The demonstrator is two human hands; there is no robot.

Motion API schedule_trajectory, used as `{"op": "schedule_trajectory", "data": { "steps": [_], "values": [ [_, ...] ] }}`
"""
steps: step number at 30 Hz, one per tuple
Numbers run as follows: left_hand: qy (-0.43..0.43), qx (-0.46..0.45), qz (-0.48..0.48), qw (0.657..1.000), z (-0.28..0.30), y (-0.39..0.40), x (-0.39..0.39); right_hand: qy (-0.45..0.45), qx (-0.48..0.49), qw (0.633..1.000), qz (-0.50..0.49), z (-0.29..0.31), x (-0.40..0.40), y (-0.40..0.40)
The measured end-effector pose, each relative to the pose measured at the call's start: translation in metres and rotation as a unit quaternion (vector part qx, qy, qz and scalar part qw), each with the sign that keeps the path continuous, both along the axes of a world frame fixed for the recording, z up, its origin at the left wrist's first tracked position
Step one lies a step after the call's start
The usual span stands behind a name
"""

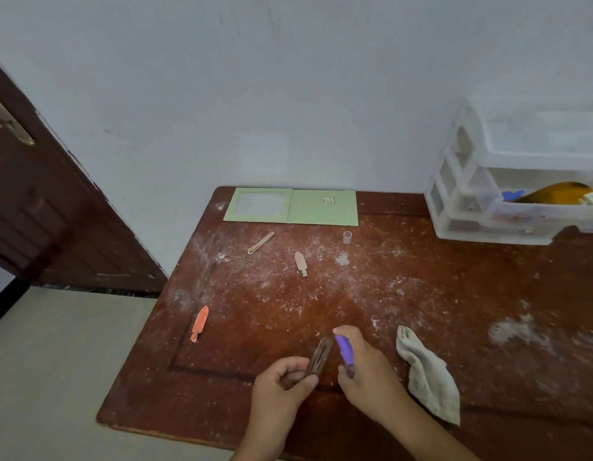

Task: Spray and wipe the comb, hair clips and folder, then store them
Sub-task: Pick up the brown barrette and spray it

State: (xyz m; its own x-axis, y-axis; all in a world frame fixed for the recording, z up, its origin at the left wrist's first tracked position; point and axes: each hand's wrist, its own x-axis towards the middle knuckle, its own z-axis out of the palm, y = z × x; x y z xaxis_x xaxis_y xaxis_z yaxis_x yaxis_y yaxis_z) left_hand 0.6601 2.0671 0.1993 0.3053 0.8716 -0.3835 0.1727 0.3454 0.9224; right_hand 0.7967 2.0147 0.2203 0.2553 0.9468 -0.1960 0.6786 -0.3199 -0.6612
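Observation:
My left hand (281,380) pinches a dark brown hair clip (320,354) above the near part of the dusty wooden table (421,311). Right beside it my right hand (368,377) grips a small spray bottle with a purple top (344,349), its nozzle close to the clip. An orange hair clip (199,323) lies at the left. Two beige clips (260,242) (301,263) lie farther back. An open green folder (291,206) lies flat against the wall. No comb is visible.
A crumpled grey cloth (428,374) lies right of my right hand. A small clear cap (347,236) stands near the folder. A clear plastic drawer unit (508,194) sits at the back right, one drawer pulled out with items inside. A dark door (38,211) is at the left.

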Motion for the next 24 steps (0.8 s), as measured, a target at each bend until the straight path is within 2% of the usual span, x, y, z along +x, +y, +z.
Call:
{"op": "schedule_trajectory", "data": {
  "steps": [2,6,10,14,16,21,24],
  "values": [
    [-0.005,-0.001,0.002,1.0,0.001,0.0,0.0,-0.006,-0.002,1.0,-0.008,0.003,0.002,0.0],
    [-0.014,0.009,-0.002,1.0,0.007,-0.001,0.001,0.044,-0.006,0.999,0.024,0.012,0.002,-0.003],
    [-0.017,0.017,-0.011,1.0,0.009,0.0,0.001,0.006,0.005,0.997,0.081,0.012,-0.003,-0.007],
    [-0.03,0.023,-0.002,0.999,0.012,0.0,0.003,0.024,0.002,0.994,0.102,0.011,-0.008,-0.008],
    [-0.033,0.024,0.0,0.999,0.013,0.0,0.003,0.044,0.005,0.995,0.092,0.01,-0.006,-0.008],
    [-0.027,0.02,0.009,0.999,0.013,0.0,0.003,0.03,0.017,0.998,0.055,0.009,-0.005,-0.009],
    [-0.007,0.005,0.027,1.0,0.007,0.002,0.003,0.071,0.043,0.996,0.017,0.01,-0.002,-0.009]
  ]
}}
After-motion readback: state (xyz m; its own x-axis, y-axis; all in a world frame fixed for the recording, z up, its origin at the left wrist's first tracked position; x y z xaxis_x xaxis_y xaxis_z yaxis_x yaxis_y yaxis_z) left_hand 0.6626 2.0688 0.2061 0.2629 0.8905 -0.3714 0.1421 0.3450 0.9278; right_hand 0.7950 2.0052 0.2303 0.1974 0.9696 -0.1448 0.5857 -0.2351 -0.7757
